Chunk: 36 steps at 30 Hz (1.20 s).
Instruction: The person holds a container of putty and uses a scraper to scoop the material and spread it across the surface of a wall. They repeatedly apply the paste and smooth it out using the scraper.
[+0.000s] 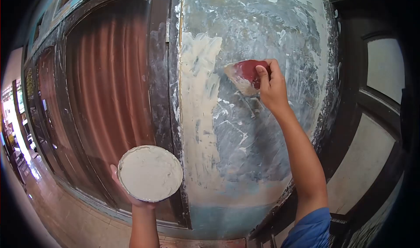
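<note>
My right hand (274,85) pinches a red putty scraper (247,73) between thumb and fingers. Pale putty coats the scraper's left edge, which is close to the grey, patchy wall (258,147). Left of the scraper, a tall strip of cream putty (199,116) covers the wall beside the door frame. Low on the left, my left hand (117,178) grips a round container of putty (150,173) from the side and below. Off-white putty fills its top, with a ridged, smeared surface; most of the left fingers are hidden behind it.
On the left stands a dark wooden door frame (162,81) with glass and a reddish-brown curtain (113,81) behind it. A panelled dark door (372,99) borders the wall on the right. Tiled floor (57,195) shows at the lower left.
</note>
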### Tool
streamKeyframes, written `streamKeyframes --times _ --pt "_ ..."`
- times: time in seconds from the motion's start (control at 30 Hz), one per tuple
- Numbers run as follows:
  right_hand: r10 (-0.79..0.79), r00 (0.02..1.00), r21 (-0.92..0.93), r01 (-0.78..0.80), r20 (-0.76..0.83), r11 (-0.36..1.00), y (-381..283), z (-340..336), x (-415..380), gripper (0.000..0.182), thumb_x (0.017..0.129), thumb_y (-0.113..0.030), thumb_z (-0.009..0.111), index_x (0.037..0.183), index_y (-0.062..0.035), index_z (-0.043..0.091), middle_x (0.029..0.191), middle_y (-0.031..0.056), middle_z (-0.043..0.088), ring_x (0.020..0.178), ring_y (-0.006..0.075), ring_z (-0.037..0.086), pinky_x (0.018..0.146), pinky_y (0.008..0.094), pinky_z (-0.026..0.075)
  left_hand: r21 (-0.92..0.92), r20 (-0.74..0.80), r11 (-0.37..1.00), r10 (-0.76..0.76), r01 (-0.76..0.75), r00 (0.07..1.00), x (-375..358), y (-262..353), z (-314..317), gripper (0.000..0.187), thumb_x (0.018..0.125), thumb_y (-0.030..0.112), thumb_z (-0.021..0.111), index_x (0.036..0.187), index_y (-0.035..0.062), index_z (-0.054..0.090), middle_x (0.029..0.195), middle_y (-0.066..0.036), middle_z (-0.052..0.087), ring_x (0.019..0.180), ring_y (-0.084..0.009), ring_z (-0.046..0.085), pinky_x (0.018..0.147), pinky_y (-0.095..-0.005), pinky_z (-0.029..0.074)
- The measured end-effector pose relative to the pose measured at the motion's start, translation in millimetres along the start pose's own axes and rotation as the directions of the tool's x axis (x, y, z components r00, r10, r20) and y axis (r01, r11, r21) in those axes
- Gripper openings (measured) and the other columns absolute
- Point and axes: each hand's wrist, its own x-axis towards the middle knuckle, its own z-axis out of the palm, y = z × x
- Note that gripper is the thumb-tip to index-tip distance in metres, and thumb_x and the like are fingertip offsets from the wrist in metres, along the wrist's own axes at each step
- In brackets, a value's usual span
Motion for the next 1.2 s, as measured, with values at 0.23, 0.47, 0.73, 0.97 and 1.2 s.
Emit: streamKeyframes --times 0.23,0.47,0.73,0.97,1.2 --pt "-0.402 0.787 -0.220 0.544 0.468 0.810 -54.6 -23.0 -40.9 0.012 0.094 -0.018 0.069 0.105 -0.0139 0.067 0.086 0.0005 0.071 0.082 0.0250 0.063 0.075 0.0383 0.050 0.016 0.044 0.998 -0.058 0.057 0.997 -0.7 -15.8 6.5 0.086 0.094 0.082 0.034 0.141 0.0143 0.060 0.144 -0.011 0.059 0.126 -0.0377 0.060 0.102 -0.0594 0.053" --pt "-0.383 0.625 -0.128 0.615 0.680 0.778 -87.2 -23.6 -80.1 0.024 0.085 -0.008 0.062 0.106 -0.0161 0.069 0.088 0.0009 0.068 0.092 0.0246 0.066 0.081 0.0404 0.054 -0.005 0.063 0.997 -0.083 0.083 0.995 -3.2 -20.8 14.0 0.085 0.096 0.080 0.034 0.139 0.0129 0.061 0.139 -0.011 0.063 0.123 -0.0360 0.063 0.101 -0.0561 0.054" --pt "-0.641 0.409 0.255 0.677 0.650 0.691 -116.6 -21.2 -100.7 0.029 0.081 -0.014 0.067 0.110 -0.0078 0.069 0.104 0.0051 0.065 0.112 0.0296 0.066 0.087 0.0423 0.057 -0.010 0.122 0.995 -0.099 0.101 0.988 -6.3 -19.5 21.5 0.084 0.096 0.080 0.033 0.137 0.0117 0.062 0.137 -0.012 0.064 0.120 -0.0359 0.064 0.101 -0.0547 0.054" --pt "-0.625 0.374 0.261 0.675 0.685 0.690 -120.4 -15.6 -112.3 0.033 0.081 -0.014 0.068 0.113 -0.0073 0.067 0.105 0.0060 0.065 0.115 0.0307 0.063 0.091 0.0430 0.056 0.032 0.081 0.996 -0.084 0.081 0.993 -7.2 -18.5 16.6 0.085 0.096 0.080 0.034 0.136 0.0108 0.062 0.137 -0.012 0.064 0.120 -0.0356 0.064 0.101 -0.0543 0.055" --pt "-0.629 0.397 0.252 0.675 0.668 0.693 -120.0 -10.3 -115.5 0.033 0.081 -0.014 0.068 0.113 -0.0061 0.067 0.105 0.0070 0.065 0.113 0.0312 0.064 0.090 0.0430 0.057 0.013 0.106 0.997 -0.075 0.074 0.992 -6.6 -18.3 17.6 0.084 0.097 0.079 0.033 0.136 0.0104 0.062 0.137 -0.012 0.064 0.120 -0.0354 0.064 0.101 -0.0541 0.055"
